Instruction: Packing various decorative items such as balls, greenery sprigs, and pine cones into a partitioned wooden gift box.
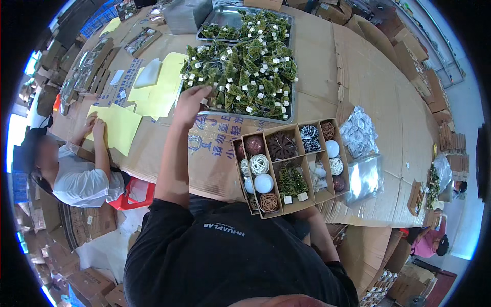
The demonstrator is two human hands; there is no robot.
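Note:
My left hand (pixel 192 105) reaches to the near left edge of a metal tray (pixel 290 105) heaped with green miniature trees (pixel 240 71) on white block bases. Its fingers are closed at the pile, with one tree's white base by the thumb. My right hand (pixel 307 213) grips the near edge of a divided cardboard box (pixel 304 207), its fingers mostly hidden underneath. The tilted box holds white and brown balls (pixel 263 183), twig balls (pixel 269 202), a dark snowflake-like ornament (pixel 282 146), a pine cone (pixel 310 138) and miniature trees (pixel 292 183) in the front middle compartment.
A second metal tray (pixel 217 13) of trees stands behind. Yellow sheets (pixel 120 125) lie to the left, where another person (pixel 76 169) sits with hands on them. Crumpled silvery packing (pixel 359 133) and clear plastic sleeves (pixel 365 179) lie right of the box.

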